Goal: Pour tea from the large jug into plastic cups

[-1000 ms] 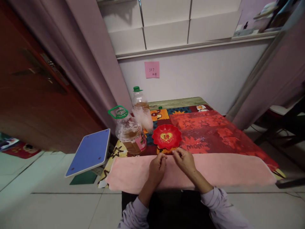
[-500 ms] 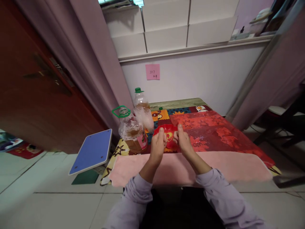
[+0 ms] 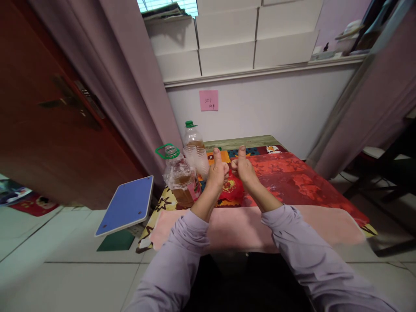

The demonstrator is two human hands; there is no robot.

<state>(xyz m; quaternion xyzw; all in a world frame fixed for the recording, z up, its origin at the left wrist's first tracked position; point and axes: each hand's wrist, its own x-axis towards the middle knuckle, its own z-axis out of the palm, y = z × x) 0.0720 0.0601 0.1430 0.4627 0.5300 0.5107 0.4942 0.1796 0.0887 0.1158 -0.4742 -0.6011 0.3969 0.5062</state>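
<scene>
My left hand (image 3: 217, 170) and my right hand (image 3: 245, 170) are raised side by side above the table, a small gap between them. Both have the fingers curled into a fist and the thumb pointing up, with nothing held. Just below and between them lies a red scalloped dish (image 3: 234, 186) with a yellow print, its far part hidden by the hands. To the left stands a large uncapped bottle (image 3: 182, 190) of brown liquid with a green handle ring. Stacked clear plastic cups (image 3: 199, 162) stand beside it, and a green-capped bottle (image 3: 194, 138) is behind.
A pink cloth (image 3: 240, 227) runs along the table's front edge. Red patterned sheeting (image 3: 299, 184) covers the right side. A blue board (image 3: 126, 206) is left of the table, near a brown door (image 3: 39, 143). A pink note (image 3: 209, 100) is on the wall.
Both fists have risen, moving up and away from me, with the thumbs now more upright. The dish and bottles have stayed put; the view has shifted slightly.
</scene>
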